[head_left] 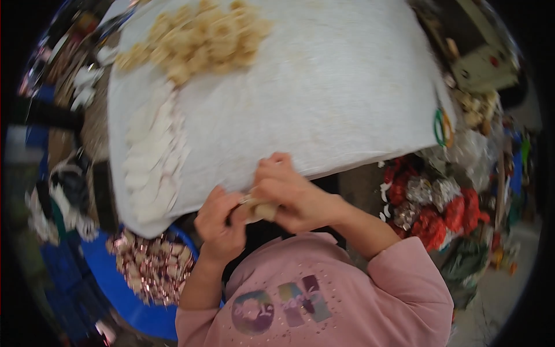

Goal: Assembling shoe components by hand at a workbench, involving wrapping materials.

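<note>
The head view shows a small tan piece [261,210] held between the two hands just over the near edge of a white cloth-covered board [324,98], above the person's pink sweater [324,295]. The right hand [289,194] curls over the piece from above, its fingers bent and pressed around it, while the left hand [221,222] comes up from below with thumb and fingertips pinched on the piece's left end; the two hands touch one another there. On the board, well apart from the hands toward its far left corner, lies a heap of beige pieces [199,37], and down the board's left side runs a row of pale white flat pieces [153,159]. Below the board's left corner, beside the left forearm, a blue tub [124,289] holds a pile of shiny pinkish wrapped pieces [153,266]. To the right of the right forearm sits a cluster of red and silver foil bundles [436,205]. A green ring [440,127] hangs at the board's right edge. The surroundings are blurred.
</note>
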{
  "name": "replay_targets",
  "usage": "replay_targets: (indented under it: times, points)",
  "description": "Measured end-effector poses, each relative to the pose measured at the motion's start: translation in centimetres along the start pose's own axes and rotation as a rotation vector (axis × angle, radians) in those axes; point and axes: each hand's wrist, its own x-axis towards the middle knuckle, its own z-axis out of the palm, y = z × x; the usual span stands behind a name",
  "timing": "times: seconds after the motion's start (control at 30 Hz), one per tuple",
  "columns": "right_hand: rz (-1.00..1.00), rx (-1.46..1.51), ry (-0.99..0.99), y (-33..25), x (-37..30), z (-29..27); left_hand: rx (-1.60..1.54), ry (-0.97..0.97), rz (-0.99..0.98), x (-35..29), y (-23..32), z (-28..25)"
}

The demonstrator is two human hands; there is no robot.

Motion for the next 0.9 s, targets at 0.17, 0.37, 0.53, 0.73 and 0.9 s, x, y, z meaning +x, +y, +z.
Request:
replay_targets:
  times: [0.17, 0.37, 0.53, 0.73, 0.9]
  points:
    - [0.016, 0.037, -0.112, 0.0, 0.6, 0.6, -0.006, 0.068, 0.028, 0.4, 0.0, 0.3]
    - [-0.061, -0.014, 0.072, 0.6, 0.7, 1.6, 0.045, 0.157, 0.044, 0.4, 0.5, 0.1]
    - [-0.172, -0.275, 0.167, 0.1, 1.2, 1.8, 0.171, 0.167, 0.154, 0.1, -0.7, -1.4]
    - [-0.077, -0.089, 0.23, -1.8, 0.8, 1.9, 0.01, 0.274, 0.102, -0.2, -0.8, -2.3]
    - [0.502, 0.864, 0.449, -1.4, -1.6, 4.2, -0.187, 0.284, 0.1, -0.1, 1.0, -0.6]
